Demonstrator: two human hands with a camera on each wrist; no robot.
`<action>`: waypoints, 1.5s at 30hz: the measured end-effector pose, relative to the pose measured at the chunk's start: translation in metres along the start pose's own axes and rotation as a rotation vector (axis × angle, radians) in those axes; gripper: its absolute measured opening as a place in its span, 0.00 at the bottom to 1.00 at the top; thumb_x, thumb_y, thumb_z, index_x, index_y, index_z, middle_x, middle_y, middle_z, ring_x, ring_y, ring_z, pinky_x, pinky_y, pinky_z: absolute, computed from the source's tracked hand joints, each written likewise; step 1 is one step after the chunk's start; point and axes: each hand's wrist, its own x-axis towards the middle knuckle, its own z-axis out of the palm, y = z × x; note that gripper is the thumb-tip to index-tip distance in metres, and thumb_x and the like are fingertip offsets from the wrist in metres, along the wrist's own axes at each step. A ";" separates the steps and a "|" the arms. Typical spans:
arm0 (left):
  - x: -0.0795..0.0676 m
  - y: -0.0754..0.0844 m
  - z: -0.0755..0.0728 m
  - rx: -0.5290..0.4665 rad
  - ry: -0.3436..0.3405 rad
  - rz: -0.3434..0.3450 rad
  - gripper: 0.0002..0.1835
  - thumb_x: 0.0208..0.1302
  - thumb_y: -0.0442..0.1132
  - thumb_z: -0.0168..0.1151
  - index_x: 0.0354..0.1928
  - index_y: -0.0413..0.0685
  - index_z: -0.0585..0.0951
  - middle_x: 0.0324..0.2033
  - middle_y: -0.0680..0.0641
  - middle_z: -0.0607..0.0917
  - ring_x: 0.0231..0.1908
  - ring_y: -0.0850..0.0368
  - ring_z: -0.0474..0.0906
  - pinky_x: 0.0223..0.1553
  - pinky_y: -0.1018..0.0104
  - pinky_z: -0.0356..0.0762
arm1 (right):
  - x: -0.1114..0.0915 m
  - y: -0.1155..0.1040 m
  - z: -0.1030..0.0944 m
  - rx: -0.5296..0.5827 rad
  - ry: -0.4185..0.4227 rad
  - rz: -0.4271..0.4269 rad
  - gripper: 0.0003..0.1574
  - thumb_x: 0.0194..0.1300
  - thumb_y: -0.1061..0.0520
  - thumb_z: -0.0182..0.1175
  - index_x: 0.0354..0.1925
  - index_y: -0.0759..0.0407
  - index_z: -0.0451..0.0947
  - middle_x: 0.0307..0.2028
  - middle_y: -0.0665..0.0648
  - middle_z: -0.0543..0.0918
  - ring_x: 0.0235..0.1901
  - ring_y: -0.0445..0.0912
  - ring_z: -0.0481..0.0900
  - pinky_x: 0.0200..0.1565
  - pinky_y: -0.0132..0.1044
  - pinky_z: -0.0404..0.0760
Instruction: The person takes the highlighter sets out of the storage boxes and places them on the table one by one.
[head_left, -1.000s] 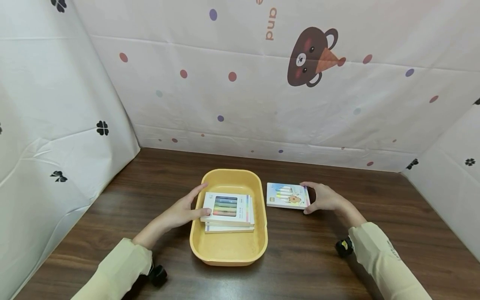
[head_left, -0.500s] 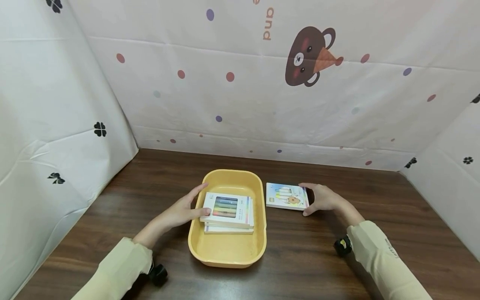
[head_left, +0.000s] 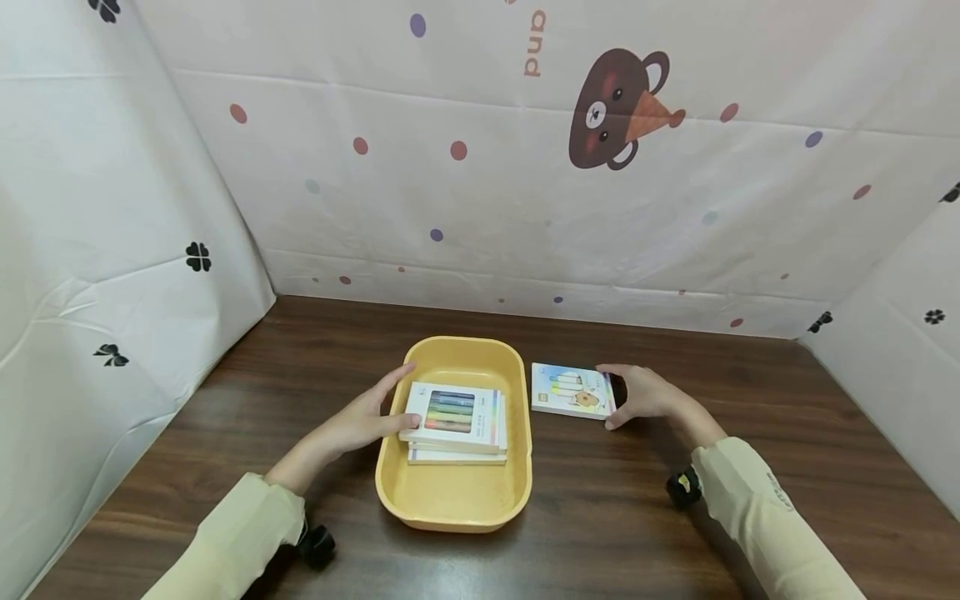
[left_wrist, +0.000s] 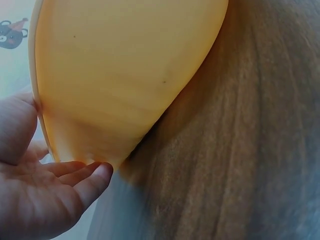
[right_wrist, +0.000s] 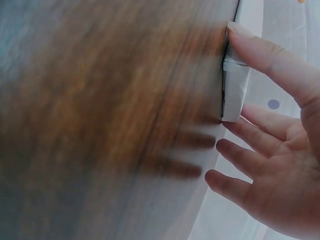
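My left hand [head_left: 365,418] grips the left rim of a yellow plastic tray [head_left: 457,512]. Its thumb reaches over the rim beside the boxes inside, while the other fingers lie against the outer wall [left_wrist: 125,70]. Stacked in the tray are flat white boxes; the top one is a pen box [head_left: 450,414] with a window showing coloured pens. To the right of the tray, a flat box of highlighters [head_left: 572,391] with a blue-and-white cover lies on the table. My right hand [head_left: 645,394] pinches its right end between thumb and forefinger; the box end [right_wrist: 235,95] shows in the right wrist view.
The dark wood-grain table [head_left: 600,517] carries the tray and the box. A white patterned cloth [head_left: 525,208] stands behind the table, with more cloth at both sides. Black devices sit at the left wrist [head_left: 317,548] and right wrist [head_left: 684,488].
The head view has shifted very slightly. Both hands, the tray and the boxes otherwise keep the same places relative to one another.
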 end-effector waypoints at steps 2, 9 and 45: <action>0.000 -0.001 0.000 -0.001 0.000 0.001 0.45 0.55 0.49 0.64 0.70 0.54 0.50 0.66 0.36 0.54 0.63 0.40 0.53 0.58 0.41 0.55 | 0.001 0.000 0.000 0.001 -0.002 0.005 0.59 0.33 0.51 0.77 0.61 0.70 0.62 0.55 0.73 0.69 0.52 0.62 0.68 0.51 0.58 0.65; 0.000 -0.002 0.000 -0.020 0.006 0.003 0.45 0.54 0.48 0.65 0.70 0.54 0.51 0.66 0.36 0.55 0.63 0.40 0.53 0.59 0.41 0.54 | 0.002 0.000 -0.001 0.026 0.005 -0.005 0.60 0.35 0.50 0.77 0.62 0.71 0.60 0.58 0.75 0.66 0.56 0.65 0.64 0.53 0.60 0.63; 0.000 0.001 -0.001 0.001 0.006 0.020 0.45 0.56 0.46 0.64 0.70 0.50 0.50 0.66 0.34 0.54 0.63 0.39 0.53 0.58 0.41 0.55 | -0.003 -0.030 0.000 0.487 0.182 -0.067 0.59 0.45 0.54 0.72 0.67 0.67 0.51 0.63 0.69 0.61 0.63 0.62 0.57 0.59 0.57 0.56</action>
